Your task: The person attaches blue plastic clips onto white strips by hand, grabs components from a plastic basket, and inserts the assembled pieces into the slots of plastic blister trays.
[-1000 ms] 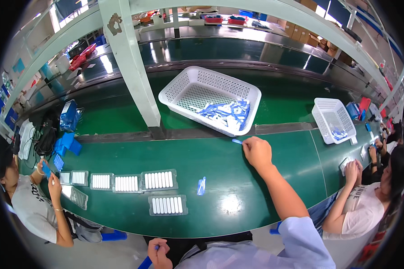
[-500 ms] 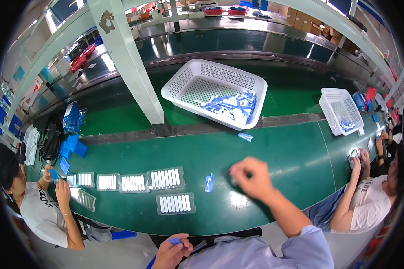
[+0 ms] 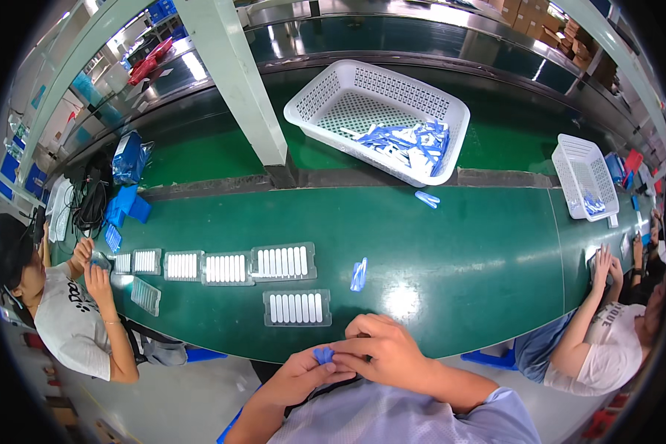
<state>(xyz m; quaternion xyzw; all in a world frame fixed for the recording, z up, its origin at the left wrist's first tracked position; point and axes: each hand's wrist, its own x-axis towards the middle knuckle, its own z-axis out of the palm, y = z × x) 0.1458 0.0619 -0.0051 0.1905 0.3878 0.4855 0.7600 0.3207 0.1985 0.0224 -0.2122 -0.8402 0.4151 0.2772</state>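
My two hands meet in front of my body at the table's near edge. My left hand (image 3: 303, 376) is closed round a small blue plastic piece (image 3: 323, 356), mostly covered by the fingers. Against it, my right hand (image 3: 383, 349) has its fingers bent and pinched together; what they grip is hidden. A clear tray (image 3: 297, 308) with a row of white oblong pieces lies just beyond my left hand. Past my hands, a few slim blue-and-white pieces (image 3: 359, 274) lie on the green table (image 3: 466, 274).
A white perforated basket (image 3: 325, 133) with many blue-and-white pieces stands behind a dark ledge. More filled trays (image 3: 228, 269) form a row at left. A pale post (image 3: 237, 81) rises mid-left. People work on both sides; a smaller basket (image 3: 576, 152) stands at right.
My right hand has come back from over the table to my left hand, which has risen slightly with the blue piece. The view has tilted down. At left, a person's hands have shifted.
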